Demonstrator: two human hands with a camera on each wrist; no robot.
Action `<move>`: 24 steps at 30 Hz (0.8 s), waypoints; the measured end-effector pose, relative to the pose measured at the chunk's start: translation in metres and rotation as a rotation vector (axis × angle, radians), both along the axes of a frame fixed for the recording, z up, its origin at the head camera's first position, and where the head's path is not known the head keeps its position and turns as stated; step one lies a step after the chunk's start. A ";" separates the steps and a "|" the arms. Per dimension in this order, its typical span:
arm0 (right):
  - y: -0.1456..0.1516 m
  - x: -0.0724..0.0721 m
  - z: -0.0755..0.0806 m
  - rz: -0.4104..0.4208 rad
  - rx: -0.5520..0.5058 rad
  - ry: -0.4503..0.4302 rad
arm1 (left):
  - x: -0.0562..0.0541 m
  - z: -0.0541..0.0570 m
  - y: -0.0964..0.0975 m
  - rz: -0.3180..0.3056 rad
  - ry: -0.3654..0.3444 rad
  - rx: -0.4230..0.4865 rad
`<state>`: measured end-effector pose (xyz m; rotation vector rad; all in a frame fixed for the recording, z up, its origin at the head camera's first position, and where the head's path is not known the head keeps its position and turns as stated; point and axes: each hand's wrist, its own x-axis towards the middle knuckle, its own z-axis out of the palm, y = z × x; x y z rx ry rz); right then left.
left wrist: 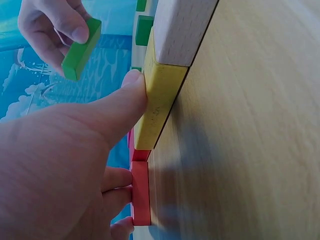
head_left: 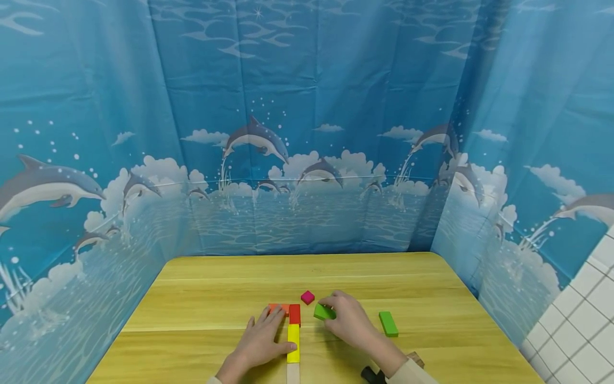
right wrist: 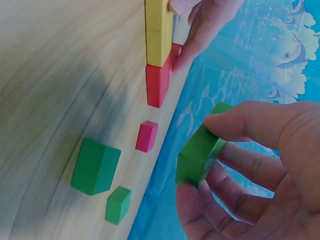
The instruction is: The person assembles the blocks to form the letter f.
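Note:
My left hand (head_left: 263, 339) lies spread on a line of wooden blocks, fingers out straight. Its thumb touches the yellow block (left wrist: 162, 100), and its fingertips rest on the orange-red block (left wrist: 141, 192) set crosswise at the far end. Between them sits a red block (head_left: 295, 314); a pale wood block (left wrist: 180, 32) continues the line on the near side. My right hand (head_left: 352, 322) pinches a green block (right wrist: 200, 150) between thumb and fingers, raised above the table to the right of the line. Beyond it lies a small pink block (head_left: 307, 297).
Two more green blocks, a larger one (right wrist: 95, 167) and a smaller one (right wrist: 118, 206), lie on the wooden table (head_left: 201, 298). A dark-handled object (head_left: 369, 375) is partly hidden under the right forearm. A dolphin-print curtain (head_left: 307, 224) surrounds the table.

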<state>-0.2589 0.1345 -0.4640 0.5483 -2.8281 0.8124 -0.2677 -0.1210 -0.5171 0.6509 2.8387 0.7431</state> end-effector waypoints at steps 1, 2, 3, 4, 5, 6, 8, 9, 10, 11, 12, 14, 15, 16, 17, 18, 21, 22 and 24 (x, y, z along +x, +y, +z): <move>-0.002 -0.001 -0.001 0.000 0.003 0.003 | 0.000 0.000 0.000 -0.001 0.000 -0.001; -0.003 -0.003 -0.002 -0.001 0.006 0.005 | 0.000 0.000 0.000 -0.001 0.002 -0.003; -0.004 -0.004 -0.003 -0.001 0.007 0.006 | 0.000 0.001 0.000 -0.001 0.002 -0.005; -0.006 -0.005 -0.004 -0.001 0.006 0.006 | 0.000 0.001 0.000 -0.002 0.002 -0.006; -0.007 -0.006 -0.005 0.000 0.004 0.006 | 0.001 0.001 0.000 -0.003 0.002 -0.008; -0.008 -0.007 -0.005 0.000 0.004 0.007 | 0.000 0.001 0.000 -0.004 0.002 -0.008; -0.010 -0.009 -0.006 0.000 0.004 0.006 | 0.000 0.001 0.000 -0.004 0.000 -0.007; -0.011 -0.010 -0.007 0.000 0.005 0.004 | 0.000 0.001 -0.001 -0.004 -0.002 -0.007; -0.012 -0.011 -0.008 -0.001 0.006 0.002 | 0.000 0.001 0.000 -0.005 -0.001 -0.004; -0.013 -0.012 -0.009 -0.002 0.011 0.000 | 0.000 0.001 -0.001 -0.005 -0.001 -0.003; -0.013 -0.013 -0.009 -0.002 0.016 -0.003 | 0.000 0.001 -0.001 -0.005 -0.001 -0.003; -0.015 -0.016 -0.011 0.000 0.020 -0.007 | 0.000 0.002 -0.001 -0.005 -0.001 -0.004; -0.016 -0.017 -0.012 0.001 0.023 -0.008 | 0.000 0.002 -0.001 -0.005 0.001 -0.005; -0.016 -0.018 -0.013 0.001 0.026 -0.006 | 0.000 0.002 -0.001 -0.005 0.001 -0.004; -0.017 -0.020 -0.015 0.002 0.030 -0.006 | 0.001 0.002 -0.001 -0.005 -0.001 -0.004; -0.018 -0.021 -0.016 0.002 0.032 -0.006 | 0.001 0.002 -0.001 -0.004 -0.004 -0.005; -0.020 -0.025 -0.020 0.007 0.037 -0.006 | 0.001 0.003 -0.001 -0.003 -0.009 0.001; -0.020 -0.027 -0.021 0.008 0.040 -0.006 | 0.001 0.003 -0.001 -0.002 -0.013 0.003; -0.022 -0.030 -0.023 0.011 0.046 -0.010 | 0.001 0.003 -0.001 0.000 -0.018 0.004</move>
